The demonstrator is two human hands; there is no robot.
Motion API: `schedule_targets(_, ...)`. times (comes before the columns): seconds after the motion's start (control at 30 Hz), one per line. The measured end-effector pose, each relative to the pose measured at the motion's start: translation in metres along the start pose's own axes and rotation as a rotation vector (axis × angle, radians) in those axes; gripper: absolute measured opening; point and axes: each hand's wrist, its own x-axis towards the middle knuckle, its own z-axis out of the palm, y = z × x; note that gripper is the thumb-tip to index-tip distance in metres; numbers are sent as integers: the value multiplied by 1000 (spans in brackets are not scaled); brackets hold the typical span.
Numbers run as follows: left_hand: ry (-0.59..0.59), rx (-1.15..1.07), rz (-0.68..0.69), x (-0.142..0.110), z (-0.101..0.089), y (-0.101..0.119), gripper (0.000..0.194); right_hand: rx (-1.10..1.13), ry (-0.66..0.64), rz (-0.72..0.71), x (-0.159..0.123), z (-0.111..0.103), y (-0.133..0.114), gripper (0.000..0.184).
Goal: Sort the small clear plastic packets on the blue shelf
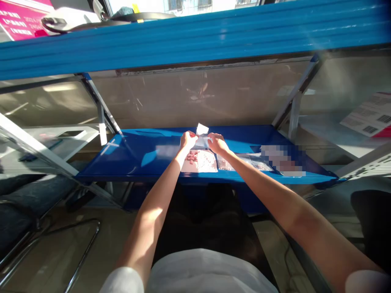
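A clear plastic bag (202, 141) stretches between my two hands over the blue shelf. My left hand (188, 140) pinches its upper left side, the fingers closed. On the opposite side my right hand (218, 144) grips the bag with bent fingers. A small white paper piece (202, 129) sticks up just beyond the hands; whether it is attached to the bag I cannot tell. Below the hands, nearer to me, small reddish pieces (192, 157) lie beside a pale speckled area (207, 161). They are too small to name.
More flat clear bags (259, 162) lie to the right on the blue shelf (137, 156), beside a blurred-out item (285, 160). A higher blue shelf (195, 38) spans above, with slanted metal supports on both sides. A metal-framed chair (82, 244) stands at lower left.
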Motion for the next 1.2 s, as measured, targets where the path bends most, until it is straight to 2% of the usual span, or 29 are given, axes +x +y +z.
schedule_targets(0.07, -60, -93, 24, -8, -14, -2, 8, 248, 73, 65, -3, -7, -5, 45)
schedule_targets(0.13, -160, -236, 85, -20, -29, -6, 9, 609, 66, 94, -10, -18, -12, 46)
schedule_targets(0.23, -238, -340, 154, -44, -48, -16, 15, 1043, -86, 28, -32, -36, -23, 45)
schedule_targets(0.3, -220, -318, 199, -60, -57, -21, 19, 1166, -188, 15, -52, -46, -29, 50)
schedule_targets(0.37, -209, -272, 240, -75, -64, -24, 21, 1190, -229, 10, -71, -51, -32, 54)
schedule_targets(0.47, -231, -217, 225, -94, -71, -23, 21, 1120, -204, -31, -91, -50, -34, 54)
schedule_targets(0.6, -299, -350, 189, -108, -74, -20, 25, 1087, -116, -17, -99, -40, -36, 49)
schedule_targets(0.7, -362, -430, 196, -113, -74, -17, 29, 1078, -68, 11, -101, -37, -38, 50)
schedule_targets(0.83, -421, -383, 202, -117, -77, -15, 33, 1007, -118, -1, -108, -41, -39, 48)
schedule_targets(0.97, -413, -317, 186, -118, -76, -16, 36, 963, -134, 16, -115, -41, -36, 45)
schedule_targets(1.13, -383, -429, 54, -119, -71, -18, 63, 981, -46, 83, -117, -34, -32, 47)
schedule_targets(1.2, -381, -463, 28, -121, -71, -19, 66, 980, -38, 83, -118, -33, -31, 48)
